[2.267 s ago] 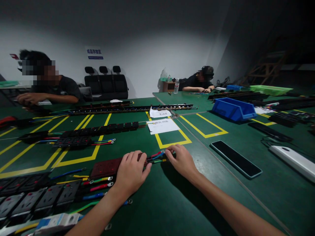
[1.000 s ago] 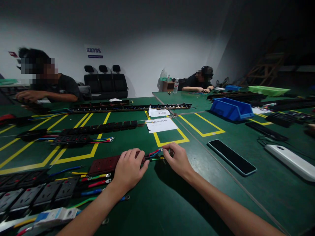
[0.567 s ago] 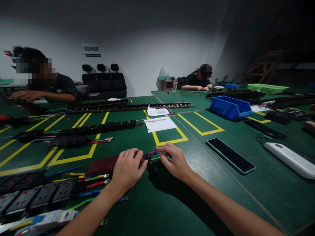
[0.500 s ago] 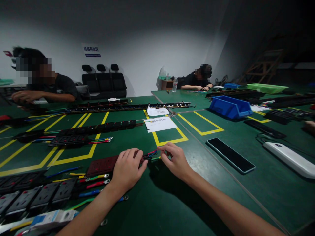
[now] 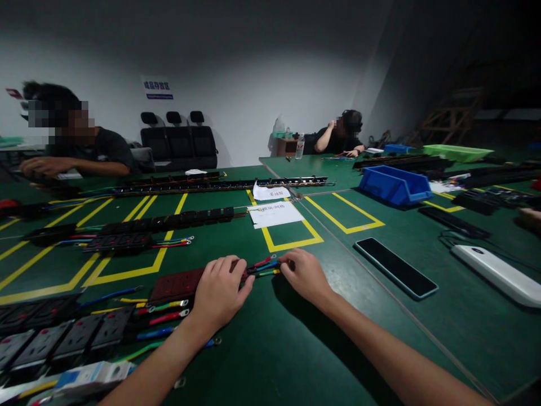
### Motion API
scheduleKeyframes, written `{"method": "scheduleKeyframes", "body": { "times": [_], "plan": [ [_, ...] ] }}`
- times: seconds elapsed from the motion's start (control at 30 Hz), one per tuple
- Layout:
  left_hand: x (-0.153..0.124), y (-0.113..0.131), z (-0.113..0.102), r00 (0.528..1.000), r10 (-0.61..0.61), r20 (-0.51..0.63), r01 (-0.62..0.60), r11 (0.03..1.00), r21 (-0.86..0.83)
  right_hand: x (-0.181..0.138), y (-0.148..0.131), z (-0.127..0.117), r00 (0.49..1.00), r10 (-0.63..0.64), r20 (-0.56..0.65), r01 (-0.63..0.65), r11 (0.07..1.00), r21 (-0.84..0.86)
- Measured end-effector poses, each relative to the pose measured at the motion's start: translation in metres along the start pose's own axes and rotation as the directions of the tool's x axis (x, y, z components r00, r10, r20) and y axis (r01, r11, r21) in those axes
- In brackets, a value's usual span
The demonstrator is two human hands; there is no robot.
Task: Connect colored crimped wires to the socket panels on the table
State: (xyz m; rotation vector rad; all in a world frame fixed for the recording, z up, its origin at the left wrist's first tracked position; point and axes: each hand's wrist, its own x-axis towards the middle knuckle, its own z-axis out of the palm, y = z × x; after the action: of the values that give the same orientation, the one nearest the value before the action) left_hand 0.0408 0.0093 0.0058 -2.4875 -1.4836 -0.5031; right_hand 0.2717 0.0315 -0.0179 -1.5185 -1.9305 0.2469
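- Head view, hands: my left hand (image 5: pixel 222 290) lies palm-down over the right end of the dark red socket module (image 5: pixel 180 284), fingers curled and pressed on it, pinning it to the green table (image 5: pixel 296 349). My right hand (image 5: pixel 305 274) sits just to the right, fingertips pinched together on the free ends of the coloured wires (image 5: pixel 264 267).
- Head view, the key relation: the module's long axis runs left to right across me, and its red, blue and yellow-green leads come out of the right end, between the two hands. The wire ends are at the right hand; the module body is under the left.
- Head view, nearby: more black socket modules (image 5: pixel 63 338) with loose ring-terminal leads lie left of the left forearm. A phone (image 5: pixel 395 274) lies face-up to the right, well apart, and a white power strip (image 5: pixel 499 274) beyond it.
- Head view, containers: a blue bin (image 5: pixel 395 186) stands farther back right; I cannot tell what is in it. A green tray (image 5: pixel 459 152) lies behind it, contents not visible.
- Head view, others: two people sit at the far edges, hands on their own work.
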Motion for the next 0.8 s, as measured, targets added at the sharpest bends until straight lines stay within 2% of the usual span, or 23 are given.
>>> {"method": "scheduleKeyframes", "body": {
  "times": [0.1, 0.17, 0.5, 0.8],
  "plan": [
    [0.000, 0.000, -0.001, 1.000, -0.002, 0.004, 0.002, 1.000, -0.004, -0.001, -0.001, -0.001, 0.999, 0.020, 0.038, -0.018, 0.997, -0.069],
    [0.000, 0.000, -0.001, 1.000, -0.002, 0.000, 0.002, 1.000, -0.009, -0.001, -0.002, -0.002, 1.000, 0.025, 0.018, -0.024, 0.998, -0.056],
    [0.000, 0.000, 0.001, 1.000, -0.001, -0.029, 0.001, 1.000, -0.020, -0.001, -0.010, -0.003, 0.985, -0.095, -0.143, 0.132, 0.952, 0.277],
    [0.000, 0.001, 0.001, 1.000, 0.005, -0.020, -0.005, 1.000, -0.010, -0.005, -0.022, -0.010, 0.974, -0.204, -0.102, 0.228, 0.891, 0.392]
  ]
}}
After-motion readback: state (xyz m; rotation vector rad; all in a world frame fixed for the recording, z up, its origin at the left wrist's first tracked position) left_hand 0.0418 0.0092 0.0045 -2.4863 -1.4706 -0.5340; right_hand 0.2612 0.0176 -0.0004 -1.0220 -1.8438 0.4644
